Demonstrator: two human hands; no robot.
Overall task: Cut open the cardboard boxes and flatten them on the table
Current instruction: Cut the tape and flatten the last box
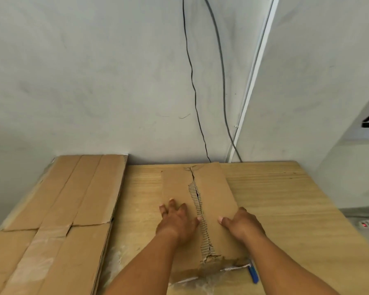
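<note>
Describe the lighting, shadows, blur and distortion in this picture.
Head view: soft, even light, no glare; only faint shadows under the left hand and right hand on the cardboard box. Head view: wide-angle bending bows the white wall strip; the whole frame is slightly soft.

Soft even light, slight wide-angle distortion

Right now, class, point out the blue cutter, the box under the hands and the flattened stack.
blue cutter point(254, 274): head view, on its blue handle.
box point(217, 188): head view, panel right of the torn seam.
flattened stack point(77, 201): head view, middle of top sheet.
</note>
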